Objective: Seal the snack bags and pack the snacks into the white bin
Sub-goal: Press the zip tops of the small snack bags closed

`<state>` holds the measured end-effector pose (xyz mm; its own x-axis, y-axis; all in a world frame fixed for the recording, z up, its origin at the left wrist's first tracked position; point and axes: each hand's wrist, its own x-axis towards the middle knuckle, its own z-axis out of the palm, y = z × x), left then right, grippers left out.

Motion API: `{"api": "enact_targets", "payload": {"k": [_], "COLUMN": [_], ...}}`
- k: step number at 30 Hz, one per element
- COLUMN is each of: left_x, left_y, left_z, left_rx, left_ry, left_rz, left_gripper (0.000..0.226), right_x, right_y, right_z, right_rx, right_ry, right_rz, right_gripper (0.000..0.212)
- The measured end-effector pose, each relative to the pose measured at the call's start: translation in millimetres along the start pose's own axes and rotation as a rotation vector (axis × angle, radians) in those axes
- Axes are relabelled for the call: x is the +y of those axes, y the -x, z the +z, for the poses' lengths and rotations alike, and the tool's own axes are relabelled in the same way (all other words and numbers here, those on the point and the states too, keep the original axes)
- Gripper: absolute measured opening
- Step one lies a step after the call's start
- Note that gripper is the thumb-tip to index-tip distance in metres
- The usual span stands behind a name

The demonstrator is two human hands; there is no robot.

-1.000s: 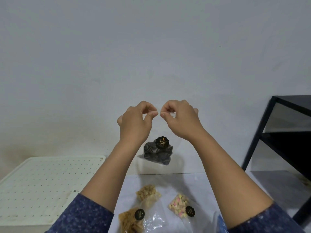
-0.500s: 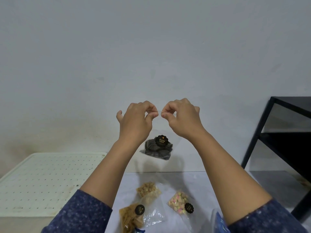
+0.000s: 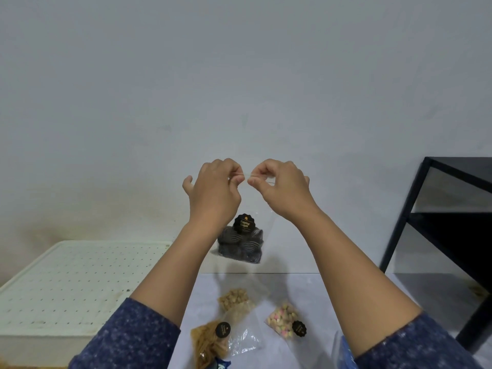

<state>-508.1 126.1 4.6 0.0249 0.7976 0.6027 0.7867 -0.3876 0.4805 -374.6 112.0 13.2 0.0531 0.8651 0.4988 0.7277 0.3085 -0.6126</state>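
Observation:
A clear bag of dark round cookies (image 3: 241, 243) with a black label hangs in the air above the table's far edge. My left hand (image 3: 214, 191) and my right hand (image 3: 281, 187) both pinch the bag's top strip, fingertips close together. On the table lie three more clear bags: pale nuggets (image 3: 234, 299), pastel puffs (image 3: 283, 319) and tan strips (image 3: 209, 342), two with black labels. A white perforated surface (image 3: 66, 283) sits at the left; whether it is the bin I cannot tell.
A black metal shelf frame (image 3: 415, 217) stands at the right, next to the light table (image 3: 306, 283). Blue packaging (image 3: 346, 355) peeks in at the bottom edge by my right sleeve. A plain wall fills the background.
Both hands have stayed pinched on the bag's top. The gap between my fingertips has widened slightly, and the bag hangs a little straighter below them.

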Motion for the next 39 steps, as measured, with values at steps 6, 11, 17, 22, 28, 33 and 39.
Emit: {"api": "enact_targets", "payload": {"k": [6,11,17,22,28,33,39], "left_x": [-2.1,-3.8,-9.4,-6.3,-8.0,-8.0,-1.3], "left_y": [0.2,-0.6,-5.7,-5.4,-8.3,-8.8,-10.2], "left_z": [-6.8,-9.2,-9.5,-9.1,-5.1,-0.4,3.4], "left_rx": [-0.017,-0.019,0.045,0.039,0.042,0.024,-0.049], "left_ry": [-0.019,-0.037,0.008,0.012,0.011,0.0,-0.045], "left_rz": [-0.014,0.032,-0.019,-0.007,-0.038,-0.041,-0.015], "left_gripper": [0.012,0.01,0.009,0.009,0.01,0.011,0.014], "right_x": [-6.1,-10.8,-12.4,-13.4,-4.3,-0.4,5.8], "right_y": [0.5,-1.6,-0.9,-4.1,-1.1,1.3,1.6], "right_z": [0.1,2.9,2.9,0.2,-0.9,-1.2,2.8], "right_rx": [0.026,0.021,0.018,0.077,0.034,0.078,0.175], "right_ry": [0.072,-0.022,-0.24,-0.144,-0.347,-0.354,-0.344], "right_rz": [-0.027,-0.013,0.078,0.091,0.153,0.197,0.223], "right_gripper": [0.01,0.012,0.006,0.025,0.01,0.012,0.014]}}
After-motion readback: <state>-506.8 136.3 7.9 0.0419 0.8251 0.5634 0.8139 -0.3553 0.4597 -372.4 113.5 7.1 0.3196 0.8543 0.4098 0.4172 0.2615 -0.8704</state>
